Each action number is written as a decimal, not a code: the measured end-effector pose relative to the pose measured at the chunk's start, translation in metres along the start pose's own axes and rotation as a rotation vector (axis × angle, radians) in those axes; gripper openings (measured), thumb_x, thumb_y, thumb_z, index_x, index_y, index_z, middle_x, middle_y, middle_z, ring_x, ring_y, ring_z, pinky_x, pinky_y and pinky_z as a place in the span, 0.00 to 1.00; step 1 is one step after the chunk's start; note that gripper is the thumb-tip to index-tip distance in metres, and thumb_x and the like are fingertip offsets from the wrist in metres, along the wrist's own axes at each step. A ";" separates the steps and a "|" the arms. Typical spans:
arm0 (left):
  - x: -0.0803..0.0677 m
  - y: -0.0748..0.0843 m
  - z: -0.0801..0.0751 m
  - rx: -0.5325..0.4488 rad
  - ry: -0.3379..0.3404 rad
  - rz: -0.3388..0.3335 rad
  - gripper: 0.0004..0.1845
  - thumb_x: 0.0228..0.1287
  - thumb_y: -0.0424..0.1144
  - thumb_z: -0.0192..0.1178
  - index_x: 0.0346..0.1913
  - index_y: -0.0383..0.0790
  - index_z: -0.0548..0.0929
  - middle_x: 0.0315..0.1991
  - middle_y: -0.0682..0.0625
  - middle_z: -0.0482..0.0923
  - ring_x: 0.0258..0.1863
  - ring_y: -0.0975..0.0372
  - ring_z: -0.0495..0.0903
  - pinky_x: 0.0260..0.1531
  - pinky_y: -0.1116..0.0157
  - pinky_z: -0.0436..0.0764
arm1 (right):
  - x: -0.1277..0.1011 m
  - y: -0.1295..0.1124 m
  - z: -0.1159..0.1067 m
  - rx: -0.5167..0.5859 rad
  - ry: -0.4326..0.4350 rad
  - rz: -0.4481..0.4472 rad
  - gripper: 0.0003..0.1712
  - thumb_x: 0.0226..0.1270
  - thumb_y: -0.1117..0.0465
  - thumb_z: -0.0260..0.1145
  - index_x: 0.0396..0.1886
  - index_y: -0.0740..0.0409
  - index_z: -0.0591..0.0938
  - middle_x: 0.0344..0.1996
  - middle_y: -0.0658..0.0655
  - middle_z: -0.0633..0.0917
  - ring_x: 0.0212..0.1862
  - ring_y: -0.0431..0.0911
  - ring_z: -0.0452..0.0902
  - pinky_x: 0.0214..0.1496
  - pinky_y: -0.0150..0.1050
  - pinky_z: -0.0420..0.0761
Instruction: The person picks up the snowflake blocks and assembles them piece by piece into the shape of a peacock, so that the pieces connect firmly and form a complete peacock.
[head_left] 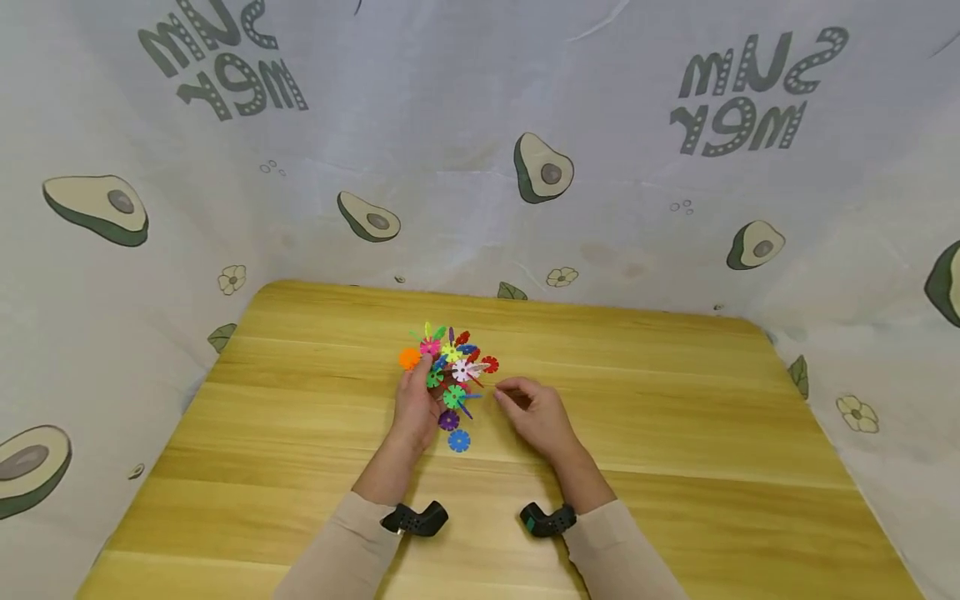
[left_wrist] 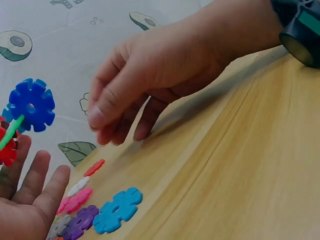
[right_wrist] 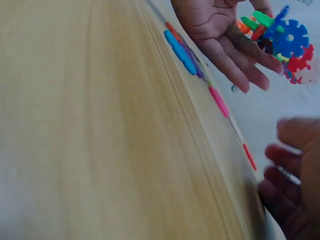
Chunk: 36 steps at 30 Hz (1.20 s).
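My left hand (head_left: pixel 417 408) holds up a cluster of interlocked plastic snowflake discs (head_left: pixel 462 369) in many colours, thumb over its near left side. In the left wrist view a dark blue disc (left_wrist: pixel 32 106) of the cluster stands above the spread lower fingers. My right hand (head_left: pixel 538 414) is just right of the cluster, apart from it, its fingers loosely bent with nothing visible between them. Loose discs lie flat on the table under the cluster, among them a light blue disc (left_wrist: pixel 118 210), a purple disc (left_wrist: pixel 81 222) and a pink disc (left_wrist: pixel 78 199).
The wooden table (head_left: pixel 675 400) stretches to both sides and in front of the hands. A pale curtain (head_left: pixel 450 100) printed with avocados hangs behind it and along its sides. Black camera straps (head_left: pixel 420 520) sit on both wrists.
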<state>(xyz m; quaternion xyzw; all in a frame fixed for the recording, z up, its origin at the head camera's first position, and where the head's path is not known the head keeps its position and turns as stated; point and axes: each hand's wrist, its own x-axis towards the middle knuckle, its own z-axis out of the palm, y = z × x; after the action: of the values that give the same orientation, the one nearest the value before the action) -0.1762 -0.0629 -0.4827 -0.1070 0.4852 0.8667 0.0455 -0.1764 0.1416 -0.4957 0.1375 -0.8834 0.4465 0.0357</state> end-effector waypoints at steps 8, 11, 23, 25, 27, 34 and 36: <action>-0.004 -0.005 0.000 0.379 -0.065 -0.022 0.21 0.76 0.51 0.51 0.54 0.35 0.76 0.47 0.46 0.80 0.47 0.60 0.78 0.52 0.65 0.80 | 0.000 0.011 0.005 -0.418 -0.116 -0.158 0.24 0.76 0.60 0.61 0.70 0.57 0.76 0.77 0.59 0.68 0.78 0.67 0.55 0.78 0.67 0.60; -0.007 -0.005 0.000 0.514 -0.121 -0.009 0.23 0.75 0.51 0.53 0.54 0.33 0.78 0.50 0.43 0.81 0.49 0.59 0.77 0.53 0.65 0.77 | 0.000 0.012 0.007 -0.449 -0.110 -0.176 0.27 0.73 0.65 0.62 0.70 0.54 0.76 0.76 0.58 0.70 0.78 0.67 0.57 0.77 0.68 0.62; -0.011 -0.010 0.006 0.703 -0.345 -0.007 0.20 0.78 0.52 0.49 0.45 0.35 0.75 0.39 0.45 0.75 0.38 0.60 0.73 0.36 0.67 0.73 | 0.006 0.021 0.005 -0.368 0.120 -0.269 0.15 0.65 0.71 0.68 0.50 0.57 0.87 0.50 0.60 0.87 0.65 0.62 0.73 0.68 0.59 0.75; -0.013 -0.013 0.007 0.703 -0.359 0.013 0.18 0.79 0.50 0.49 0.44 0.36 0.73 0.38 0.48 0.69 0.36 0.60 0.69 0.33 0.67 0.70 | 0.005 0.021 0.005 -0.429 0.077 -0.283 0.19 0.67 0.71 0.65 0.56 0.58 0.85 0.58 0.63 0.82 0.66 0.62 0.71 0.70 0.62 0.71; -0.014 -0.016 0.008 0.700 -0.374 0.030 0.16 0.79 0.49 0.49 0.43 0.38 0.71 0.36 0.49 0.66 0.34 0.61 0.68 0.32 0.68 0.68 | 0.004 0.019 0.005 -0.482 0.048 -0.289 0.19 0.70 0.67 0.64 0.60 0.58 0.83 0.63 0.64 0.79 0.68 0.63 0.68 0.71 0.64 0.68; -0.020 -0.020 0.007 0.742 -0.391 0.022 0.15 0.78 0.51 0.49 0.43 0.40 0.69 0.29 0.52 0.66 0.32 0.61 0.68 0.32 0.67 0.66 | 0.005 0.013 0.006 -0.406 0.044 -0.146 0.19 0.63 0.65 0.73 0.54 0.55 0.84 0.62 0.63 0.78 0.67 0.65 0.65 0.69 0.65 0.69; -0.023 -0.021 0.006 0.744 -0.397 0.016 0.16 0.78 0.51 0.49 0.45 0.39 0.70 0.32 0.51 0.69 0.35 0.60 0.70 0.36 0.66 0.69 | 0.006 0.011 0.006 -0.411 0.021 -0.116 0.22 0.63 0.64 0.73 0.57 0.53 0.84 0.63 0.62 0.77 0.66 0.65 0.65 0.69 0.66 0.69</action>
<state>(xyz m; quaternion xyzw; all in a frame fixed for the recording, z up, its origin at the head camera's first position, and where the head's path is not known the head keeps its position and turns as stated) -0.1511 -0.0467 -0.4917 0.0895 0.7476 0.6365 0.1670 -0.1846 0.1420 -0.5068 0.1732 -0.9461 0.2554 0.0979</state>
